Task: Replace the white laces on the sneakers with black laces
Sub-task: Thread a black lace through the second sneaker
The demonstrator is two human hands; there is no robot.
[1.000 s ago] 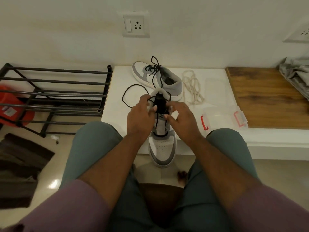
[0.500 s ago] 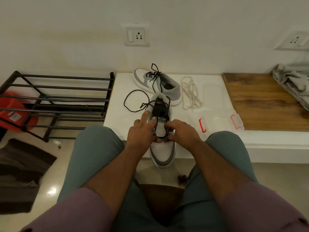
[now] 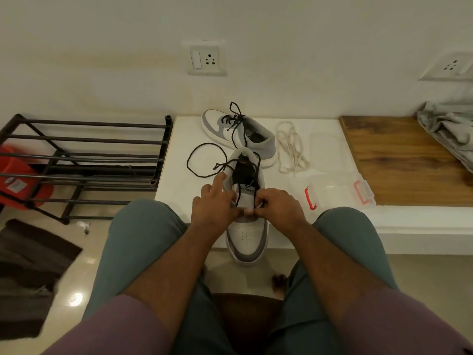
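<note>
both hands, left hand [image 3: 214,206] and right hand [image 3: 277,206], pinched the black lace [image 3: 204,160] at the low eyelets of the near sneaker [image 3: 247,234] on the white ledge [image 3: 176,185]. the threading step looked early here; next the lace probably needed pulling even before crossing up.

This looks like a home, likely an entryway or a bedroom corner — a black metal shoe rack [image 3: 84,160] stands on a glossy tiled floor [image 3: 76,290] beside a low white ledge [image 3: 409,226] set along a plain wall. Two wall sockets [image 3: 207,58] sit low above it. A wooden panel [image 3: 399,160], crumpled grey cloth [image 3: 450,134] and a dark mat [image 3: 30,272] add to the lived-in look — nothing commercial.
</note>
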